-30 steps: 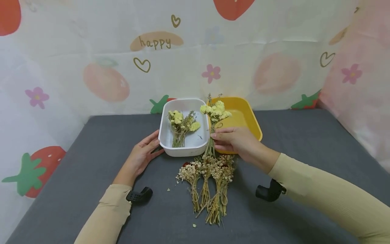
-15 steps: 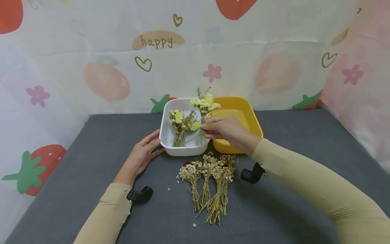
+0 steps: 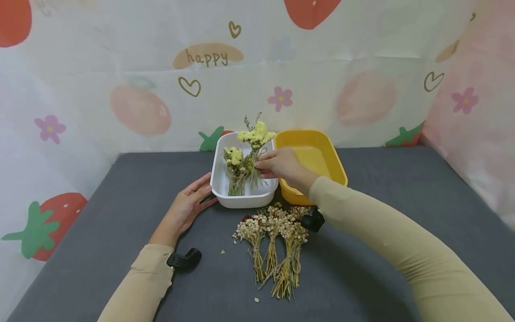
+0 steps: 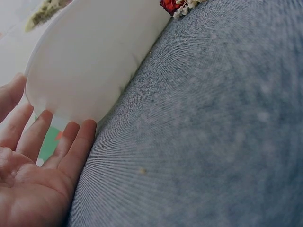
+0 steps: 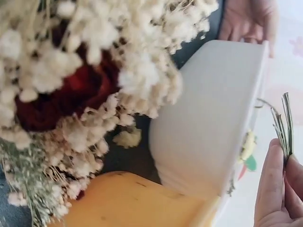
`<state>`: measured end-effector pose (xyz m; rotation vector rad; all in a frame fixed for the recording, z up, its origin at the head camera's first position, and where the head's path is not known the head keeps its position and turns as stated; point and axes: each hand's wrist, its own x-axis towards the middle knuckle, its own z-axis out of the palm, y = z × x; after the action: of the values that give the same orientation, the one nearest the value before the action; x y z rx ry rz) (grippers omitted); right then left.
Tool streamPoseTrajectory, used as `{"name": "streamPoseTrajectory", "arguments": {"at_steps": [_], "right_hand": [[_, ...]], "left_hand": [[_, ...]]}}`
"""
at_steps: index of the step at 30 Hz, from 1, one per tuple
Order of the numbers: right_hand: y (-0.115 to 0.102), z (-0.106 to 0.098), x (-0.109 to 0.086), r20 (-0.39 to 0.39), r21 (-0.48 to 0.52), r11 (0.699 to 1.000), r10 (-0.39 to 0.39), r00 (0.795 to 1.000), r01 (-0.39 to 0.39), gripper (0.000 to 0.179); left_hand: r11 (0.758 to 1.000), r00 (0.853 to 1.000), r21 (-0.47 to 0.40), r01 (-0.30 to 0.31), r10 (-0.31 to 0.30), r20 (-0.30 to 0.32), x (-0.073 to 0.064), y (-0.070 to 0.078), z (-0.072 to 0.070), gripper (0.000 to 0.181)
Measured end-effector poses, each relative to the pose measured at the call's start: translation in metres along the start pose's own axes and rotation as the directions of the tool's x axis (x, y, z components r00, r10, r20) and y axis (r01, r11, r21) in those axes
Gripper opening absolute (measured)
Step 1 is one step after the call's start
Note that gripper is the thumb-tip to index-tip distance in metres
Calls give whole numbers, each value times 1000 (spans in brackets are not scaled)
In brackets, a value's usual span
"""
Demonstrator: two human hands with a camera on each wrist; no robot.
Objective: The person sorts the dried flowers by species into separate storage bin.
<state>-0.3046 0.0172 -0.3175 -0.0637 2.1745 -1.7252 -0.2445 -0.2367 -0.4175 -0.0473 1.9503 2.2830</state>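
Observation:
My right hand (image 3: 283,166) pinches a small bunch of dried yellow flowers (image 3: 257,134) by its stems, over the right part of the white tray (image 3: 243,202). In the right wrist view the stem ends (image 5: 284,127) stick out between thumb and fingers. Another bunch of yellow flowers (image 3: 233,156) lies inside the tray on the left, partly overlapped by the held one. My left hand (image 3: 187,203) rests with extended fingers against the tray's left side; the left wrist view shows its fingertips (image 4: 86,126) at the white wall.
A yellow tray (image 3: 319,156) stands right beside the white one. In front of both lie several tied bunches of cream dried flowers (image 3: 273,228), some with dark red blooms (image 5: 71,97). Small petal bits (image 3: 256,299) are scattered on the grey cloth (image 3: 161,179). A printed curtain (image 3: 241,103) hangs behind.
My right hand has carried the yellow bunch leftward, from between the two trays to over the white one. The left hand has stayed at the tray's side.

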Motion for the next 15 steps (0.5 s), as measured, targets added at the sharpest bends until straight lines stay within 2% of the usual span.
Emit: {"name": "streamPoseTrajectory", "arguments": {"at_steps": [8, 11, 15], "right_hand": [[10, 15, 12, 21, -59, 997, 50, 999, -49, 31], [10, 22, 14, 31, -103, 994, 49, 998, -46, 29], [11, 31, 16, 20, -110, 993, 43, 999, -41, 24]], "left_hand": [[1000, 1000, 6, -8, 8, 21, -1, -2, -2, 58], [1000, 1000, 4, -16, 16, 21, 0, -1, -3, 59], [1000, 1000, 1, -21, 21, 23, -1, -1, -4, 59]]}}
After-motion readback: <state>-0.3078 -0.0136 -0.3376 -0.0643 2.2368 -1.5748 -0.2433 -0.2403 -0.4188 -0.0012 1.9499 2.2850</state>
